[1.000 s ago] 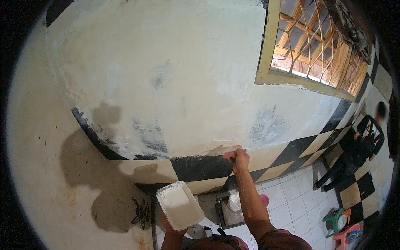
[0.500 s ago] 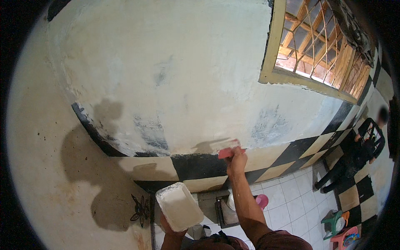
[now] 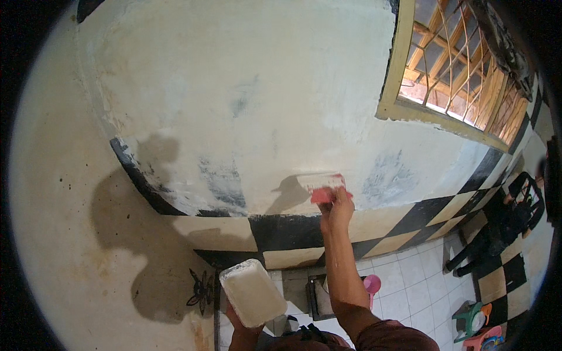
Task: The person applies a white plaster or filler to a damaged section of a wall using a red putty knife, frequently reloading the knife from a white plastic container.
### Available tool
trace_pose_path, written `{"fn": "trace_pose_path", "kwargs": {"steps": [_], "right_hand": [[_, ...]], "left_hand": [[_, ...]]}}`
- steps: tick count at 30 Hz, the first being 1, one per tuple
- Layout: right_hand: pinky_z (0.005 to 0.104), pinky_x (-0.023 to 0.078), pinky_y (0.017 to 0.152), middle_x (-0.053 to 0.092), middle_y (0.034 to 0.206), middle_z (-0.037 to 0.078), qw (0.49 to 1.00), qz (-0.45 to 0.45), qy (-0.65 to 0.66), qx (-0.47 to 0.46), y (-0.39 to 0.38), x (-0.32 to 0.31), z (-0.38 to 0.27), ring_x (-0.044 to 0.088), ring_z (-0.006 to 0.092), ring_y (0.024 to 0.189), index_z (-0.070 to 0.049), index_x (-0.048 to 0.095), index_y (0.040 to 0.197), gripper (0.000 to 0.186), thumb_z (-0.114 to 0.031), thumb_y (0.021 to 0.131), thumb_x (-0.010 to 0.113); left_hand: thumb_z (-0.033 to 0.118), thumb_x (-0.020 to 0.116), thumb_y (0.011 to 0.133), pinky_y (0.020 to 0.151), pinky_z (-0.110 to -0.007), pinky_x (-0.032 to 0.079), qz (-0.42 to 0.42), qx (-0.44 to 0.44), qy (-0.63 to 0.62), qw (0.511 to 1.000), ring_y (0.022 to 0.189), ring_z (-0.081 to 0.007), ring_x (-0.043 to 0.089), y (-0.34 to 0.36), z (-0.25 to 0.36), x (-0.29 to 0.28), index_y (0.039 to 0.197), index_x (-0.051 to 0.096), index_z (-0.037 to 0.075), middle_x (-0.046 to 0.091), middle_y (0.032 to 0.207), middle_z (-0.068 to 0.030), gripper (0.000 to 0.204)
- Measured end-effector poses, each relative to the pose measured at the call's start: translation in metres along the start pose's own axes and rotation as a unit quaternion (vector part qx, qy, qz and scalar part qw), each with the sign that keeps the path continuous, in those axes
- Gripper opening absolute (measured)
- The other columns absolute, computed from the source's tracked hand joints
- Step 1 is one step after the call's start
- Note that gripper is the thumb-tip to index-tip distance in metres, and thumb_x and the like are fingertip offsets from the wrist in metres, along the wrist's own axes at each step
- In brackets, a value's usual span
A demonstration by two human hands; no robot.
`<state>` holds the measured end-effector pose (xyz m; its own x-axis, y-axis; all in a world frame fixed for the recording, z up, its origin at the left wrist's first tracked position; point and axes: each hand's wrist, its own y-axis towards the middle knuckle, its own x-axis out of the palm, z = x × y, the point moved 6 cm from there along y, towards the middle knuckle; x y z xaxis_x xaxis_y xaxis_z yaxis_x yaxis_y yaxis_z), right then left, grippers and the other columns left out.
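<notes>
My right hand (image 3: 338, 209) is closed on a red putty spreader (image 3: 323, 193), whose pale, smeared blade is against the whitish wall (image 3: 304, 123), just above the checkered band. The spreader's shadow falls on the wall to its left. Low on the left, my left hand (image 3: 239, 324) holds a white rectangular tub (image 3: 235, 300) from beneath and the side. The tub is tilted, with pale material on its rim and inside; most of the left fingers are hidden behind it. Dark, thinly covered patches show on both sides of the spreader, the right one (image 3: 389, 178) being nearer.
A barred window with a yellow frame (image 3: 445, 121) is at upper right. Black and cream squares (image 3: 287, 233) run along the lower wall. On the tiled floor are a pink dipper (image 3: 372, 284) and small green stool (image 3: 466, 320). A person in dark clothes (image 3: 506, 219) stands far right.
My right hand has moved the spreader slightly up the wall. The tub in my left hand stays about where it was. The view has shifted a little, sliding the wall and window rightward.
</notes>
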<state>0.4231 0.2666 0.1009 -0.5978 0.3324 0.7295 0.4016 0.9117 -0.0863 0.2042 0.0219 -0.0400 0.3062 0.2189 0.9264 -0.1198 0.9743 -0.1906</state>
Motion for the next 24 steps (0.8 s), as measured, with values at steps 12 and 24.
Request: {"fn": "trace_pose_path", "kwargs": {"steps": [12,24], "right_hand": [[0.0294,0.049,0.054,0.053,0.068,0.003,0.998,0.034,-0.046,0.037,0.044,-0.003,0.073,0.055,0.015,0.06,-0.006,0.053,0.078,0.015,-0.013,0.092,0.055],[0.0334,0.049,0.053,0.063,0.08,0.007,0.889,-0.092,-0.409,-0.185,-0.007,-0.05,0.007,0.062,0.0169,0.068,-0.004,0.055,0.074,0.012,-0.008,0.085,0.061]], "left_hand": [[0.053,0.038,0.096,0.096,-0.054,0.05,-0.017,-0.016,-0.044,0.999,0.115,-0.0338,0.061,-0.007,0.002,0.02,0.14,0.047,0.016,0.058,0.131,-0.0097,0.058],[0.069,0.05,0.085,0.1,-0.061,0.043,0.011,-0.017,0.095,0.995,0.12,-0.0404,0.053,0.004,-0.004,-0.033,0.142,0.041,0.017,0.052,0.136,-0.0116,0.077]]}}
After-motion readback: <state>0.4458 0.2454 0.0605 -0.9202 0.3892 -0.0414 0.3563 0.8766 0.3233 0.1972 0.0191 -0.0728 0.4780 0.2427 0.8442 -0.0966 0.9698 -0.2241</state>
